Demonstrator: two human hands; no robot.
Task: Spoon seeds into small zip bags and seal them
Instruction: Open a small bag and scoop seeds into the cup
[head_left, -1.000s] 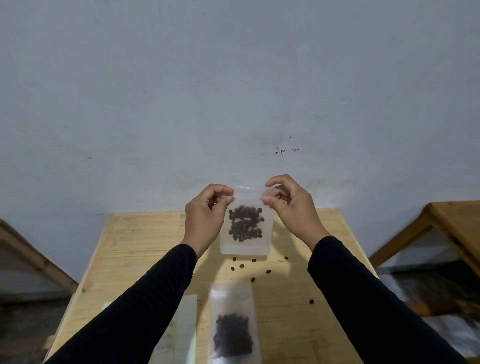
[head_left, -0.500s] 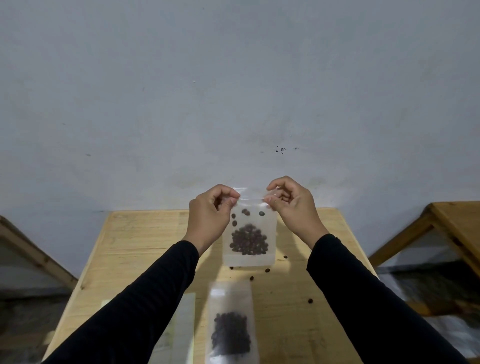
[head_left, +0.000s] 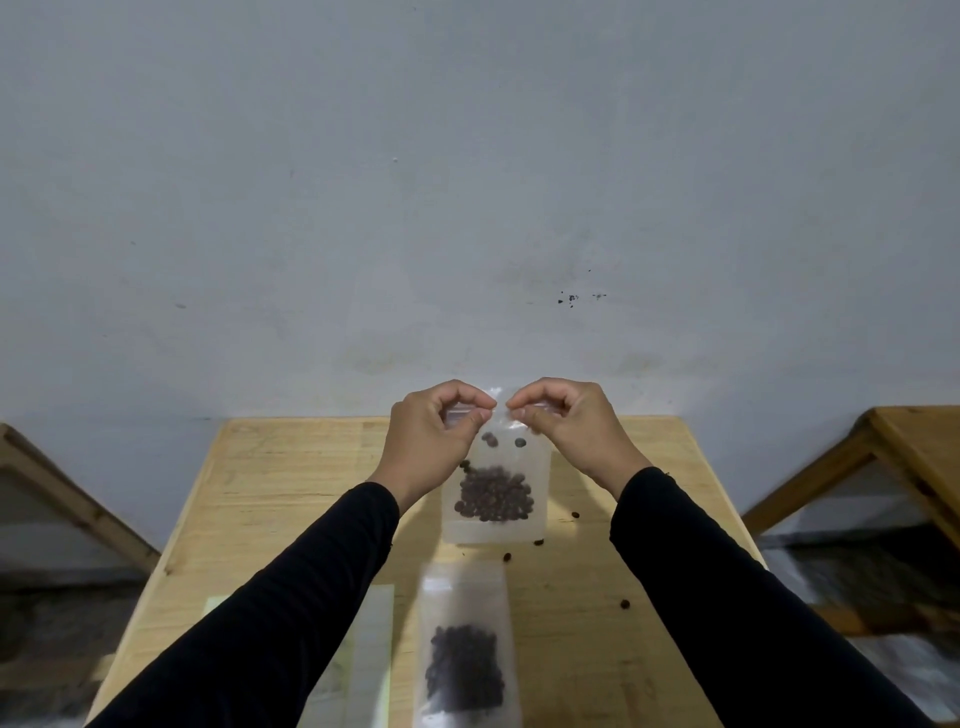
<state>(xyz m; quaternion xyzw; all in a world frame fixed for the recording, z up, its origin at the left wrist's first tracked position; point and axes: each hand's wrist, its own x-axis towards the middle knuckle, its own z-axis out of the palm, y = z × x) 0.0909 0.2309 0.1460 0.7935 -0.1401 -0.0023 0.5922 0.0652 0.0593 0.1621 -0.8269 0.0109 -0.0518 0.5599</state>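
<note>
Head view: we are sealing the filled bag (head_left: 496, 488), held up over the table (head_left: 291, 499). Our left hand (head_left: 434, 441) and right hand (head_left: 569, 431) pinch its top strip, fingertips nearly meeting. Next, we judge, comes pressing along the zip.

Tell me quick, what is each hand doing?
Left hand: fingers pinch the top of the small bag of seeds.
Right hand: fingers pinch the same bag's top.

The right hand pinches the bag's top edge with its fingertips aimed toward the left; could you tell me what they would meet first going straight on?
Probably the left hand's fingertips, just across a small gap on the zip bag.
</note>
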